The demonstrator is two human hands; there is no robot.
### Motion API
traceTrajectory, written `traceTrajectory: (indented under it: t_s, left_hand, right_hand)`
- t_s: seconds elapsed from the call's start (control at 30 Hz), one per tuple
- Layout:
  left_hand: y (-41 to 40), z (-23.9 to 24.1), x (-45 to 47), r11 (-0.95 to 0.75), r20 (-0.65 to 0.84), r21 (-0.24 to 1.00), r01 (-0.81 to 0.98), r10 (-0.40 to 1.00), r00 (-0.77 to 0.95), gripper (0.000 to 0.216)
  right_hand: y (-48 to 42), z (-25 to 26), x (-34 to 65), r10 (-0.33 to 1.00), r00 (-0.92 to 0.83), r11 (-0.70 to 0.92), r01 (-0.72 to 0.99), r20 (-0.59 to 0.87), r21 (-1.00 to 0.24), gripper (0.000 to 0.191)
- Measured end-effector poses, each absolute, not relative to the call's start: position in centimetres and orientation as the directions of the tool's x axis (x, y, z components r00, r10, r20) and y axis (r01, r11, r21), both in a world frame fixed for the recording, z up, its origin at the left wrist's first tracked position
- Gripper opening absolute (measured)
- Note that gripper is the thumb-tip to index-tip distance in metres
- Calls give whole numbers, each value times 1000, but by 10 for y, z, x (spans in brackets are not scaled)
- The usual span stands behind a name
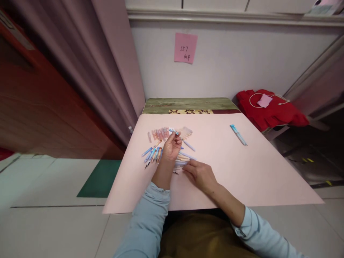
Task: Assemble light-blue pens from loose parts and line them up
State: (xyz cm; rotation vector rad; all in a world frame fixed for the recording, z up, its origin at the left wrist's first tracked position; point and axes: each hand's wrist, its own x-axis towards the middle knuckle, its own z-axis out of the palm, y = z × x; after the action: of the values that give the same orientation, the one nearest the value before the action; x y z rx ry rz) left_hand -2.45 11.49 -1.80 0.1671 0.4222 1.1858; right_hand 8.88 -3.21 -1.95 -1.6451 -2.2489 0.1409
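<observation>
1. White wall (228, 68) across the upper frame; below it, pale pink sheeting (220, 186), smooth and matte, covers most of a green wood-grained tabletop (158, 104).
2. Your left hand (172, 146), at centre, pinches a small light-blue piece (177, 133) between thumb and fingertips.
3. Your right hand (201, 175), right of lower centre, has its fingers curled at the near edge of the pale barrels (185, 156); whether it grips one, you cannot tell from this view.
4. Step in hand, as judged: sorting through or picking up slim pen parts. Your next move probably calls for a light, precise pinch, as round barrels may roll.
5. Materials, left of centre: translucent pinkish tubes (161, 134) in a row, above glossy blue-and-orange barrels (154, 153) fanned out.
6. Right of centre: one light-blue pen (238, 134), slender and plastic-looking, lies diagonally, well apart.
</observation>
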Motion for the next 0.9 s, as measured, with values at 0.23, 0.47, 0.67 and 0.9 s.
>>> traceTrajectory:
  t_s: [0.23, 0.47, 0.67, 0.9]
  left_hand:
    - [115, -20, -24, 376, -233, 333, -865, 922, 310, 19]
    - [112, -18, -23, 397, -231, 327, -858, 914, 334, 19]
    - [115, -21, -24, 387, -227, 331, -861, 918, 325, 18]
    - [114, -23, -24, 391, -225, 348, -852, 917, 329, 15]
  right_hand:
    - [-24, -32, 78, 892, -392, 418, 905, 226, -80, 24]
    - [-18, -37, 78, 866, -426, 445, 895, 262, -17, 21]
    - [-19, -31, 82, 847, -475, 489, 872, 238, 0, 19]
    - [-18, -37, 78, 813, -431, 493, 867, 392, -70, 22]
